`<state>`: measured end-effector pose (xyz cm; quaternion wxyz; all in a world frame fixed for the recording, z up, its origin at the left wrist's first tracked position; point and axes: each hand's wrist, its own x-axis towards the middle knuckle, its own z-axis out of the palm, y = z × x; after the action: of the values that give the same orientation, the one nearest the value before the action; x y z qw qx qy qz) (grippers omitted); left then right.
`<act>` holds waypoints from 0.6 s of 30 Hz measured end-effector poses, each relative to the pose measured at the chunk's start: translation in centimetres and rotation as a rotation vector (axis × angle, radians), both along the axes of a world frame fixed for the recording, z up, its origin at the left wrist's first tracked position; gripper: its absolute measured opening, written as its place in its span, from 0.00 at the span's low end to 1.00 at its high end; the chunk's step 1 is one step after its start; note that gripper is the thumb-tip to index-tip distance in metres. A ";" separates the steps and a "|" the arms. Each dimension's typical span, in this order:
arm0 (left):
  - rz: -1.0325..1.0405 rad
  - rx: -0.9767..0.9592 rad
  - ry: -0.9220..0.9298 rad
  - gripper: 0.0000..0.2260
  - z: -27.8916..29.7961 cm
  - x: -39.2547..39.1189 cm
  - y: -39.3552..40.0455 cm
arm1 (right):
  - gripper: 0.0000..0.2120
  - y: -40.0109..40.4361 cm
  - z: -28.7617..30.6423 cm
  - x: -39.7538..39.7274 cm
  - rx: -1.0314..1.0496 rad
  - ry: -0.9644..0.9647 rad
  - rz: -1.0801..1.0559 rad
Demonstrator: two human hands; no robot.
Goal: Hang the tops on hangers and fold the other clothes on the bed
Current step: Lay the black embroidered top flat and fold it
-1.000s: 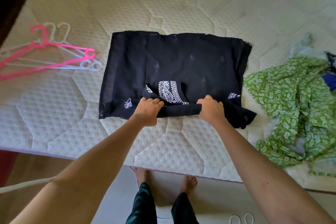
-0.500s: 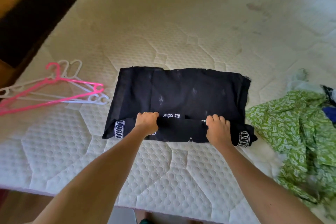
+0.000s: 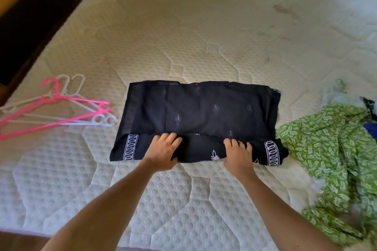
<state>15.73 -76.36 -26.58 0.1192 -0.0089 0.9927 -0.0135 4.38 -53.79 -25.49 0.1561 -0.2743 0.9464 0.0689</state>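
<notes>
Both your left hand (image 3: 163, 152) and right hand (image 3: 237, 154) gripped the black garment (image 3: 195, 112) at its near fold; soft, light, floppy cloth, best held there.

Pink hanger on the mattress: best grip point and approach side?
Probably take the pink hanger at the neck just below its hook, coming from above on its far side. It lies flat, crossed over white hangers, so the arms are tangled with them, while the hook end rises clear of the mattress. Both hands are on the black garment.

No readable text or labels anywhere.
</notes>
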 end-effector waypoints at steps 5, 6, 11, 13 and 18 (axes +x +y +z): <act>0.131 -0.032 -0.023 0.27 0.4 0.0 -0.3 | 0.25 1.9 0.0 -0.6 0.045 0.019 -0.108; 0.127 -0.016 -0.068 0.24 0.7 -0.1 0.0 | 0.24 2.5 -0.1 -0.6 0.048 0.018 -0.105; 0.169 -0.004 -0.221 0.15 1.8 -1.6 0.8 | 0.14 2.4 1.4 -1.7 0.067 -0.067 -0.087; 0.195 0.027 -0.324 0.17 2.5 -2.3 0.5 | 0.14 1.9 2.3 -2.8 0.107 -0.204 -0.139; 0.354 0.083 -0.227 0.17 3.3 -3.3 -1.0 | 0.15 1.9 2.8 -5.0 -0.125 -0.167 -0.273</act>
<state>12.40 -77.39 -23.33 0.2311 -0.1767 0.9556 0.0474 -0.64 -51.87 -22.73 0.2246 -0.1573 0.9610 -0.0351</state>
